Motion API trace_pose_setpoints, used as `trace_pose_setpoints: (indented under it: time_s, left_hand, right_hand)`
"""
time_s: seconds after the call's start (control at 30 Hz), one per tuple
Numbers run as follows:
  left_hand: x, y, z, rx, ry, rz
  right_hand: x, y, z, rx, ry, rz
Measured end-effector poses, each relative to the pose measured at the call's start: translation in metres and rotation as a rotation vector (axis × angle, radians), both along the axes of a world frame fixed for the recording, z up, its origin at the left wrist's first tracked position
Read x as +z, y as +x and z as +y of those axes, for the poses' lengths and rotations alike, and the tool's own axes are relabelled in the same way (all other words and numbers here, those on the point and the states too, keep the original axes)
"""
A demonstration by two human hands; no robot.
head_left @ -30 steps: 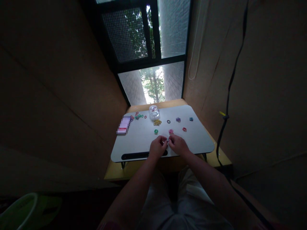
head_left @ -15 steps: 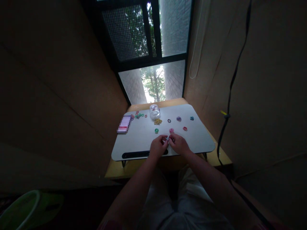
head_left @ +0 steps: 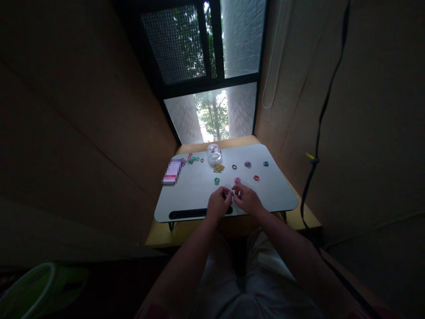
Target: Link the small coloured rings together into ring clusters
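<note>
Over the front of a white lap table (head_left: pixel 192 192), my left hand (head_left: pixel 219 203) and my right hand (head_left: pixel 246 199) meet fingertip to fingertip. Both are closed in a pinch around something small and pale, too small to make out. Just beyond the fingers lies a pink ring cluster (head_left: pixel 237 180). A green cluster (head_left: pixel 217 181) is to its left and a red one (head_left: pixel 256 178) to its right. Farther back are a yellow pile (head_left: pixel 218 168), a dark ring (head_left: pixel 234 167), a purple cluster (head_left: pixel 248 164) and a teal one (head_left: pixel 266 164).
A clear jar (head_left: pixel 214 154) stands at the back middle. Mixed coloured rings (head_left: pixel 193 160) and a phone (head_left: pixel 172 172) are at the left. A black slot (head_left: pixel 187 214) runs along the front edge. A dark cord (head_left: pixel 320 119) hangs at the right; a green basket (head_left: pixel 29 290) is lower left.
The right fingers have shifted slightly at the pinch, and the pale item between the hands shows less. The objects on the table have not moved.
</note>
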State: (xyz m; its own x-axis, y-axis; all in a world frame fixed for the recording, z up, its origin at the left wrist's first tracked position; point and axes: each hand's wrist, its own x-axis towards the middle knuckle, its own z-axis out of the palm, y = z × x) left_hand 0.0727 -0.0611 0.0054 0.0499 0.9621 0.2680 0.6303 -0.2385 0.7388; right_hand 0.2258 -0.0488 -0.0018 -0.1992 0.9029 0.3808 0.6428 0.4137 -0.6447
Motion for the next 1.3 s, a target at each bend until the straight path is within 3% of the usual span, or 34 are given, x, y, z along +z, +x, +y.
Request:
trace_pose_setpoints:
  time_s: [0.53, 1.3]
  left_hand:
    - [-0.0014, 0.0001, 0.0015, 0.001, -0.028, 0.011]
    - [0.0001, -0.0004, 0.0005, -0.014, 0.012, -0.029]
  right_hand:
    - [-0.0064, 0.0021, 0.005, 0.067, 0.084, 0.113]
    - [0.0018, 0.0011, -0.0003, 0.008, 0.039, 0.086]
